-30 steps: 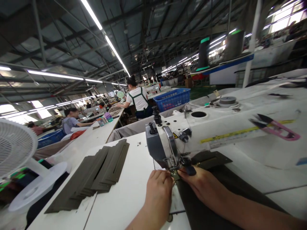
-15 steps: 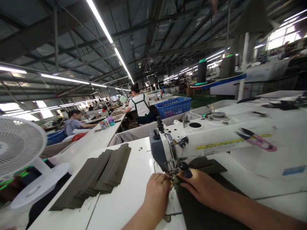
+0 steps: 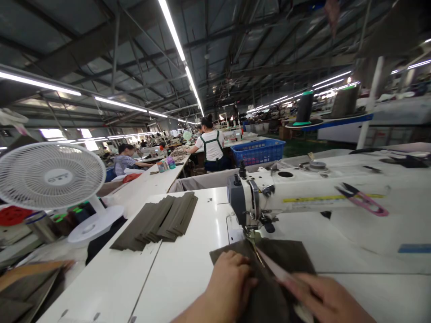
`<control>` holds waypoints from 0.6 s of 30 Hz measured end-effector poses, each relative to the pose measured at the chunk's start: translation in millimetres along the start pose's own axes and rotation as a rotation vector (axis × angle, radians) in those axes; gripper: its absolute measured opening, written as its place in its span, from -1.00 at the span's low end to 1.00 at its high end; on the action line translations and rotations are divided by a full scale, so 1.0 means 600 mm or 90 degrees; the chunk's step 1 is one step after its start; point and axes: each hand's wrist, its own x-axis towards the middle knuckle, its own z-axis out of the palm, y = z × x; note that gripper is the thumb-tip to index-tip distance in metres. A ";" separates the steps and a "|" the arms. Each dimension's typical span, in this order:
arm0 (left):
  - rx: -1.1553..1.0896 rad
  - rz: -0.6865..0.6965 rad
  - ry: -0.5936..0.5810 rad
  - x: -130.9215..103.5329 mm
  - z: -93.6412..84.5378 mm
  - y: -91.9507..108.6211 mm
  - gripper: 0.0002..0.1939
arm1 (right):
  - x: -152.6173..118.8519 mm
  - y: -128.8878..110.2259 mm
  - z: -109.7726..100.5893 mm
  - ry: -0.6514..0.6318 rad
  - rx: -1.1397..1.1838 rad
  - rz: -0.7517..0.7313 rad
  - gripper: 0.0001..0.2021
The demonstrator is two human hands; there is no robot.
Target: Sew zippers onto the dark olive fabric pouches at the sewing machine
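Note:
Dark olive fabric (image 3: 286, 255) lies under the needle area of the white sewing machine (image 3: 319, 193). My left hand (image 3: 232, 282) rests on the fabric's near left part, fingers curled down onto it. In my right hand (image 3: 319, 296) is a long, pale pointed tool (image 3: 274, 267), blurred by motion, its tip close to the needle; its exact kind is unclear. Left of the machine, a fanned stack of olive fabric pieces (image 3: 158, 222) lies on the white table (image 3: 188, 264).
A white fan (image 3: 55, 175) stands at the left, with folded fabric below it. Pink-handled snips (image 3: 367, 202) lie on the machine arm. Behind are a blue crate (image 3: 257, 152), thread cones (image 3: 304, 107) and two people at other tables.
The view has turned left. My left hand has moved from beside the needle onto the fabric nearer me. My right hand has drawn back from the needle and now holds the pale tool.

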 end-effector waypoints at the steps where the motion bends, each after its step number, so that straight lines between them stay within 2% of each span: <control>1: -0.035 -0.031 -0.021 0.007 -0.009 0.005 -0.94 | 0.016 -0.011 -0.016 -0.010 0.077 0.079 -0.59; 3: -0.115 -0.082 0.005 0.023 -0.026 0.012 -0.89 | 0.039 -0.024 -0.042 -0.031 0.164 0.180 -0.50; 5: -0.171 -0.087 0.067 0.037 -0.034 0.012 -0.84 | 0.050 -0.030 -0.057 -0.060 0.172 0.199 -0.48; 8: -0.195 -0.008 0.068 0.057 -0.026 0.006 -0.71 | 0.057 -0.034 -0.063 -0.103 0.098 0.156 -0.52; 15: -0.097 0.120 -0.014 0.091 -0.004 -0.012 -0.81 | 0.089 -0.039 -0.092 -0.142 -0.037 0.045 -0.57; 16: -0.081 0.127 -0.020 0.093 -0.005 -0.015 -0.84 | 0.086 -0.037 -0.092 -0.129 -0.057 0.027 -0.58; 18: -0.059 0.106 -0.011 0.094 -0.009 -0.019 -0.87 | 0.069 -0.036 -0.075 -0.021 -0.122 -0.039 -0.62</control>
